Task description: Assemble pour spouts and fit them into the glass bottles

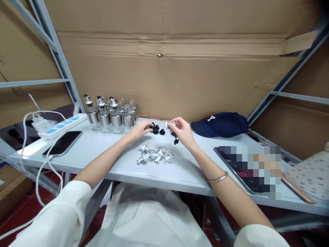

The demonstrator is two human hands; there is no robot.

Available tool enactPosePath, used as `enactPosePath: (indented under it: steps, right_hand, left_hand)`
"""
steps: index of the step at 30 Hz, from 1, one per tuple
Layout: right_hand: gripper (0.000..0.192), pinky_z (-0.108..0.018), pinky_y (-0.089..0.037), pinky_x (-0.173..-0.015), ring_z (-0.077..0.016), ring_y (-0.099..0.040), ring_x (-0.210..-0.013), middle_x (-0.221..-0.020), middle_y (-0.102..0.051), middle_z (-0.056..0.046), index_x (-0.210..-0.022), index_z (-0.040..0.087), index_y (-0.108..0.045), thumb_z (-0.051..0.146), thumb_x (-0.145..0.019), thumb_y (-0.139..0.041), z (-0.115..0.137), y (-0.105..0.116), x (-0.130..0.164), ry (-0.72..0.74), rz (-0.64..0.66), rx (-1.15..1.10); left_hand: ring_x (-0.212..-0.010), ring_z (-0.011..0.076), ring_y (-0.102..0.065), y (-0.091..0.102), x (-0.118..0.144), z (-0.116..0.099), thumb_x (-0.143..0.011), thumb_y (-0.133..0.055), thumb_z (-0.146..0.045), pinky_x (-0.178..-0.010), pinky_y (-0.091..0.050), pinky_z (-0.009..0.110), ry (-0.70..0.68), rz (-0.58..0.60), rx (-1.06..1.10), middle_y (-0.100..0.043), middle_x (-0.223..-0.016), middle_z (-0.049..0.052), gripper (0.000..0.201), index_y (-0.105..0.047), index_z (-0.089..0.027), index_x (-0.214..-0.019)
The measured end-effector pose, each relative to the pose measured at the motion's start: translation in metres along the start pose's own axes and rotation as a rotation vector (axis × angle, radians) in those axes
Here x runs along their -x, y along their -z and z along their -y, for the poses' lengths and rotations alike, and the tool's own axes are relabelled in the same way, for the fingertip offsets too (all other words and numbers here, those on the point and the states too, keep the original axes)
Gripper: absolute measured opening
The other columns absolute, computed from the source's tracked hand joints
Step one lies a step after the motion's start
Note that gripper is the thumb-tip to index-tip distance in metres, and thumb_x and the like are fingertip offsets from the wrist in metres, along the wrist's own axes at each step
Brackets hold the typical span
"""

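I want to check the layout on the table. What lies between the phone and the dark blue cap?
In the head view, between the phone and the cap lie both hands, the small black parts and the white pieces.

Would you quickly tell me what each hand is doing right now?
Left hand: grip closed on a black cap at the pile of black caps.
Right hand: holding a small white pourer piece.

Both hands (pixel 141 129) (pixel 183 132) among black stoppers (pixel 156 129) (glass bottles (pixel 113 115) behind)
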State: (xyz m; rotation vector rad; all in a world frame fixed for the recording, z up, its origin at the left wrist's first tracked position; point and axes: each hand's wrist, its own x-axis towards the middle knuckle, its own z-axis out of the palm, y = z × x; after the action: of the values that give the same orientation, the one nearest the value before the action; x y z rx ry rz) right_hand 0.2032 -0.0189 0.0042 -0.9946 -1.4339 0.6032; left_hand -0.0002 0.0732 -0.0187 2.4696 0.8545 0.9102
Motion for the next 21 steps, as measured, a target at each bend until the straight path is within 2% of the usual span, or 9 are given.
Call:
enactPosePath:
  steps: [4,7,10,21]
  right_hand:
    - [0.025,-0.026,-0.046,-0.059,-0.0115,-0.058,-0.057,-0.064,-0.062,0.001,-0.075,0.019,-0.049,0.04,-0.072,-0.062,-0.006,0.0,0.0,-0.013,-0.007,0.013]
    - [0.028,-0.029,-0.048,-0.064,-0.0134,-0.061,-0.061,-0.067,-0.064,-0.001,-0.081,0.019,-0.052,0.044,-0.073,-0.062,-0.007,-0.002,0.002,-0.003,0.058,0.019]
    - [0.029,-0.03,-0.048,-0.066,-0.0146,-0.061,-0.063,-0.067,-0.065,-0.002,-0.082,0.018,-0.056,0.045,-0.074,-0.062,-0.004,-0.004,0.004,0.016,0.089,0.058]
    - [0.033,-0.031,-0.05,-0.067,-0.0163,-0.063,-0.064,-0.069,-0.066,-0.004,-0.081,0.018,-0.057,0.049,-0.073,-0.063,-0.008,-0.005,0.006,0.039,0.151,0.059]
  left_hand:
    - [-0.082,0.0161,-0.064,0.002,0.006,-0.015,-0.068,-0.07,-0.034,-0.083,-0.047,0.033,0.23,-0.168,0.671,-0.068,-0.091,0.007,0.035,-0.062,-0.013,-0.094]
    - [-0.079,0.0147,-0.065,-0.001,0.008,-0.022,-0.058,-0.078,-0.034,-0.086,-0.046,0.034,0.32,-0.188,0.902,-0.069,-0.085,0.006,0.042,-0.062,-0.011,-0.089]
    - [-0.078,0.0146,-0.065,-0.004,0.009,-0.027,-0.054,-0.081,-0.034,-0.086,-0.045,0.034,0.318,-0.174,0.94,-0.069,-0.083,0.005,0.044,-0.063,-0.011,-0.088]
    - [-0.077,0.0153,-0.063,-0.004,0.012,-0.039,-0.053,-0.08,-0.031,-0.079,-0.044,0.032,0.255,-0.165,0.85,-0.069,-0.082,0.005,0.039,-0.065,-0.013,-0.084]
